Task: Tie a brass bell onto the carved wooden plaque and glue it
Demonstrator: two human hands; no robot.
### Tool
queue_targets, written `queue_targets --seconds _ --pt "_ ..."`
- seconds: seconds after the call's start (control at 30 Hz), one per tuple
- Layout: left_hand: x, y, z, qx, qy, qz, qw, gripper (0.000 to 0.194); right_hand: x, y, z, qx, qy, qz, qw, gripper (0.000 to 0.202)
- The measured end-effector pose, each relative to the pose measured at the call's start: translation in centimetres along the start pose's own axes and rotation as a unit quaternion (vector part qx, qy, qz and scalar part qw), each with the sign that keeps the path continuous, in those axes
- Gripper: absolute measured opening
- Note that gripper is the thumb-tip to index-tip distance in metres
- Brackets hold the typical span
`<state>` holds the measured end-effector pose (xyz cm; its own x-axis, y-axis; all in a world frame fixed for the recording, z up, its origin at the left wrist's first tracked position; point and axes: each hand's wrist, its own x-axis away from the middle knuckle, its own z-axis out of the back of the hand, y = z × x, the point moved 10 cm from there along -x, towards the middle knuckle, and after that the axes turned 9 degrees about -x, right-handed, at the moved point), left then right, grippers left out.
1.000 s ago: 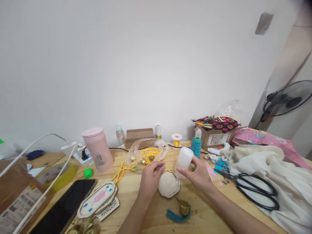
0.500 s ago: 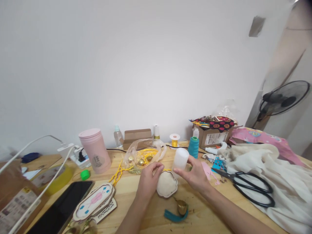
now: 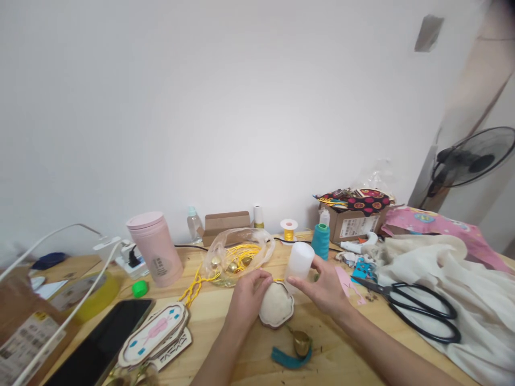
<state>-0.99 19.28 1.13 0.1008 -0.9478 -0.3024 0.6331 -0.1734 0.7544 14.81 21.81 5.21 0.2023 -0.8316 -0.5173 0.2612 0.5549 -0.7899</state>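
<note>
My right hand grips a translucent white cylinder, thumb in front and fingers round its right side. Beside it, my left hand has its fingertips closed at the upper left edge of a cream, scallop-edged piece, seemingly pinching it. A bit of yellow cord shows at that piece's top. Nearer me lie a brass bell and a teal ribbon. A teal thread cone stands behind my right hand.
Black scissors rest on cream cloth at the right. Behind my left hand is a clear bag with yellow cords and bells. At the left are a pink tumbler, a phone and decorated plaques.
The view has shifted slightly. Both hands keep nearly the same pose, with the white cylinder still in my right hand.
</note>
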Motion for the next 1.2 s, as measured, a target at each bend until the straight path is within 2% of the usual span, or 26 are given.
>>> queue_targets --seconds 0.43,0.57,0.77,1.03,1.2 --pt "0.0 -0.7 -0.4 0.009 -0.007 0.016 1.000 0.022 0.0 0.0 0.2 0.002 0.007 0.021 1.000 0.032" --pt "0.0 -0.9 -0.8 -0.004 -0.021 0.010 1.000 0.023 0.0 0.0 -0.1 -0.004 -0.007 0.027 1.000 0.035" --pt "0.0 -0.7 -0.6 0.003 -0.011 0.000 1.000 0.022 0.0 -0.1 -0.1 -0.004 -0.005 0.024 1.000 0.035" --pt "0.0 -0.5 -0.2 -0.003 -0.004 0.004 1.000 0.022 -0.1 0.2 1.1 -0.019 0.036 -0.001 0.999 0.031" --pt "0.1 1.7 0.3 -0.023 0.013 -0.053 0.998 0.017 -0.1 0.7 2.3 -0.114 0.092 -0.037 0.989 0.034"
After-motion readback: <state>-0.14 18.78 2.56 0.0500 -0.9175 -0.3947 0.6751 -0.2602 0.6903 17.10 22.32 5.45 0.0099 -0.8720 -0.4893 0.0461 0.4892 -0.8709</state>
